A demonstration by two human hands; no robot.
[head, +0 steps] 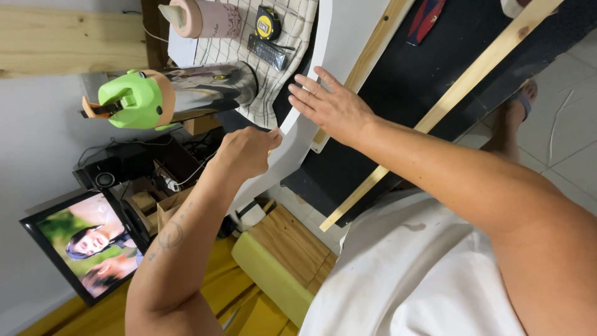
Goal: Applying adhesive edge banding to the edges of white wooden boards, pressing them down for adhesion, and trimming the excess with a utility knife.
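The left hand (245,152) is curled closed at the edge of a white curved panel (298,134), the fingers folded in and pinching that edge between thumb and fingertips; what lies under the fingers I cannot tell. The right hand (329,106) lies flat on the same white panel, fingers spread and straight, palm down, pressing on it and holding nothing. The panel runs from the top of the view down toward the person's body, and it lies on a black surface (410,81); two pale wooden strips cross this surface, one (373,46) just beside the right hand and one longer strip (448,102) passing under the right forearm.

Beyond the hands there is a checked cloth (273,81); on it lie a yellow and black tape measure (268,23) and a dark remote control (267,53), near each other. A pink bottle (205,17) lies at the top edge of the cloth; a shiny metal cylinder (211,87) with a green plastic part (130,99) on its end is left of the cloth, well apart from the left hand.

Lower on the left a screen (87,246) with a picture stands on the yellow floor (93,317); a small wooden stool (292,242) with a light green side is near the person's white shirt (410,280); a foot in a sandal (519,109) shows on the tiled floor at the right.
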